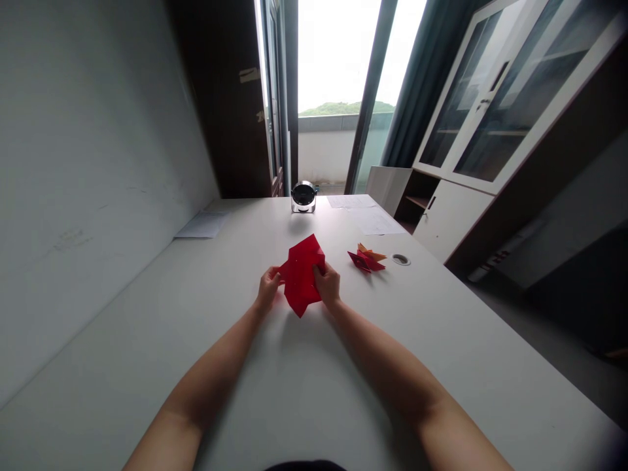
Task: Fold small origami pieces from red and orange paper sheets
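Note:
A sheet of red folded paper (301,278) with several pointed corners is held up just above the white table, between my two hands. My left hand (269,286) pinches a narrow flap on its left side. On the right edge, my right hand (328,284) grips the paper with the thumb lying on the near face and the other fingers hidden behind. To the right of my hands, folded red paper pieces (364,262) and an orange one (371,253) lie close together on the table.
A small round black device, perhaps a fan (303,196), stands at the table's far end. White sheets (375,220) lie at the far right, and more papers (201,224) by the left wall. A round cable hole (401,260) is set in the white table (235,392) near its right edge.

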A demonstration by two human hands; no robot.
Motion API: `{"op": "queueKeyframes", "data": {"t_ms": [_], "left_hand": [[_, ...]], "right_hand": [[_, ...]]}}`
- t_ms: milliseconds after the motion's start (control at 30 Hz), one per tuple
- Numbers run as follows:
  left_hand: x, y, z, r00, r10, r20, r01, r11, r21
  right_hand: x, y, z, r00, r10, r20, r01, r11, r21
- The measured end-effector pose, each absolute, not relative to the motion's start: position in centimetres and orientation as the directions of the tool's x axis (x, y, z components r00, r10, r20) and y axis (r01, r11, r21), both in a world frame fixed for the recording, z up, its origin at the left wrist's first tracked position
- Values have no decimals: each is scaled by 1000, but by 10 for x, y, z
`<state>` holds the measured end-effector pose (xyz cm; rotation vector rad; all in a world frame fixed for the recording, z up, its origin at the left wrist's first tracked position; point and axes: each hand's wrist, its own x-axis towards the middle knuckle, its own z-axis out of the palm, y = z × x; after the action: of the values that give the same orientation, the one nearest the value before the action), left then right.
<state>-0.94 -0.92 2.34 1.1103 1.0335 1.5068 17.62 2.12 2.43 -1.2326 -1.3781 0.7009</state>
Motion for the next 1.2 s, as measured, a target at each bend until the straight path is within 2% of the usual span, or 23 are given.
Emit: {"op": "queueKeyframes", "data": {"t_ms": [133,300,567,667,800,867,933,1067,1200], "left_hand": [[-5,-9,19,-71,972,225,-118,-232,965],[3,-17,24,-47,960,275,-47,-277,960],[11,-30,28,70,916,395,275,-398,875],[12,-29,28,53,902,428,338,-420,843],[10,-26,26,-44,909,413,286,-385,877],[7,-23,24,-95,941,326,203,-302,931],[3,-19,21,-156,968,198,37,-195,980],[-3,-11,16,-253,967,40,-264,-109,959],[-5,-6,13,-301,954,1,-312,-99,945]], "right_hand": [[176,21,24,190,894,406,381,314,-870],[176,22,24,200,885,420,384,324,-865],[176,22,22,186,893,411,399,314,-862],[176,22,22,181,894,411,410,311,-857],[175,23,21,153,894,421,408,331,-851],[173,23,19,114,896,430,404,353,-844],[171,22,17,73,895,440,418,373,-828],[167,20,13,10,898,440,465,385,-797],[163,18,13,28,886,464,471,397,-788]]}}
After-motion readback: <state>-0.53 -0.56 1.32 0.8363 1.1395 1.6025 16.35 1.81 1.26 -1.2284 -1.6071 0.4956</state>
